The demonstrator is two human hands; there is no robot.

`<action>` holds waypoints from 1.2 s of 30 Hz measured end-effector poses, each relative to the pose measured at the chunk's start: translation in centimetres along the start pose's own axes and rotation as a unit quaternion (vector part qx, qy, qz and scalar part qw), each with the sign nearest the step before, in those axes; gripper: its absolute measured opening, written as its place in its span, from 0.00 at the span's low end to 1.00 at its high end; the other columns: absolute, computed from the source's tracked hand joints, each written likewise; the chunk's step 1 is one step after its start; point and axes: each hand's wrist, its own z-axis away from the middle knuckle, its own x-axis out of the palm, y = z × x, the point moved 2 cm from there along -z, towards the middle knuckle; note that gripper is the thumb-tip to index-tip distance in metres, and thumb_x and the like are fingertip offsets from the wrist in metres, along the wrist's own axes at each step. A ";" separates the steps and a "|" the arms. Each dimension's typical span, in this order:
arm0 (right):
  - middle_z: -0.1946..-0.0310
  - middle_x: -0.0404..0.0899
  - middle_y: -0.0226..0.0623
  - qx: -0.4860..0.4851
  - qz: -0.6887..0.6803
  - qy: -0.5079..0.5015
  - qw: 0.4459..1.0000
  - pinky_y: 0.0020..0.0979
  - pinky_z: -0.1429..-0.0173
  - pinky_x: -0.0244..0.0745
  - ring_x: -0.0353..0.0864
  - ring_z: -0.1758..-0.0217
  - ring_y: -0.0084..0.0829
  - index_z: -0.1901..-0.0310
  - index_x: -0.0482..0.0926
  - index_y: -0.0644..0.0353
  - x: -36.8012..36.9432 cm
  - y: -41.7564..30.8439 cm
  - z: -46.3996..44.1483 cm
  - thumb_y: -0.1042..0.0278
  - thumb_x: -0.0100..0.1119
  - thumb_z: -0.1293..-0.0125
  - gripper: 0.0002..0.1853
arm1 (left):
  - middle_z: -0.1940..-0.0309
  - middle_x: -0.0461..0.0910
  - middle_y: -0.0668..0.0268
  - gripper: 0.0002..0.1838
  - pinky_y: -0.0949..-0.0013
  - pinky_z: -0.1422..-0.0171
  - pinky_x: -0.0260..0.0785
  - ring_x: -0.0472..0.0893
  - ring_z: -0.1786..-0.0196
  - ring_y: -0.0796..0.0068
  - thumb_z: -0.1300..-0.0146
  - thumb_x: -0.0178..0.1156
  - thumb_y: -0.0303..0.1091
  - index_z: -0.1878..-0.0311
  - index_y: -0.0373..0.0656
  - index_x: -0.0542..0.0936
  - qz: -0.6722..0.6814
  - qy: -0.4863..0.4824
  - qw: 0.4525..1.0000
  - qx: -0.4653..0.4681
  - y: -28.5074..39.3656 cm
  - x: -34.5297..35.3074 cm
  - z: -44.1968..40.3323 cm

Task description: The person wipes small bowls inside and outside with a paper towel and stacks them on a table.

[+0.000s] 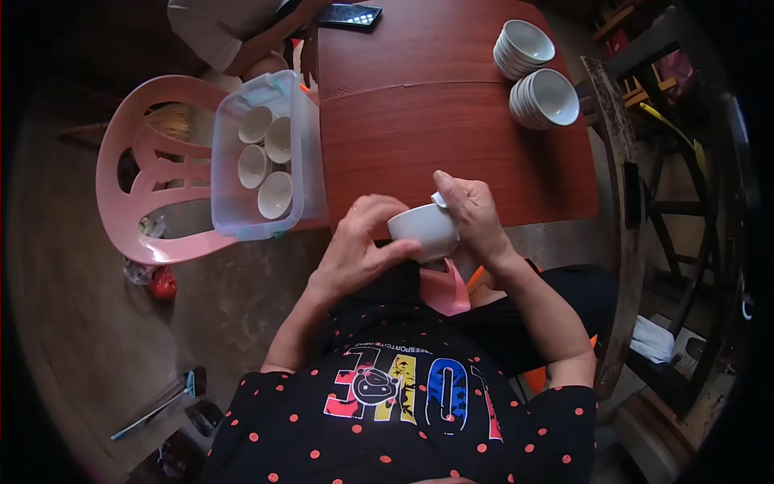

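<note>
A white bowl (422, 232) is held tilted between my two hands, above my lap at the table's front edge. My left hand (355, 250) curls round its left side, the thumb against the outer wall and the fingers by the rim. On the other side, my right hand (477, 216) grips the bowl with the thumb raised at the rim. A small white piece (439, 200), perhaps cloth, shows under that thumb; most of it is hidden. Left of the table, a clear plastic bin (299, 161) contains several stacked white bowls (276, 194).
On the red-brown table (403, 137), two stacks of white bowls (555, 97) stand at the far right. A phone (350, 15) lies at the far edge beside another person's arm (270, 36). The bin rests on a pink chair (121, 218). A dark wooden frame (625, 185) stands to the right.
</note>
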 end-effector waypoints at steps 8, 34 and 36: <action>0.81 0.75 0.38 -0.408 0.427 -0.004 0.807 0.36 0.76 0.71 0.78 0.78 0.36 0.74 0.76 0.62 2.0 -1.3 0.7 0.67 0.56 0.41 0.09 | 0.65 0.77 0.69 0.13 0.75 0.56 0.70 0.77 0.61 0.80 0.47 0.68 0.30 0.61 0.36 0.76 0.253 0.021 0.952 -0.171 0.5 2.8 1.2; 0.77 0.69 0.44 -0.272 0.166 0.045 0.947 0.38 0.69 0.70 0.73 0.75 0.45 0.71 0.71 0.66 2.7 0.6 2.1 0.62 0.44 0.30 0.16 | 0.67 0.73 0.68 0.07 0.71 0.47 0.66 0.74 0.61 0.76 0.41 0.61 0.31 0.68 0.43 0.72 0.593 0.170 0.779 -0.113 -1.9 3.9 2.6; 0.76 0.70 0.41 -0.187 0.018 0.059 0.980 0.34 0.66 0.69 0.73 0.73 0.36 0.70 0.71 0.65 3.3 1.8 2.8 0.59 0.40 0.28 0.18 | 0.63 0.74 0.65 0.08 0.69 0.45 0.66 0.75 0.57 0.74 0.41 0.62 0.33 0.66 0.43 0.73 0.613 0.183 0.757 -0.133 -2.2 3.7 3.1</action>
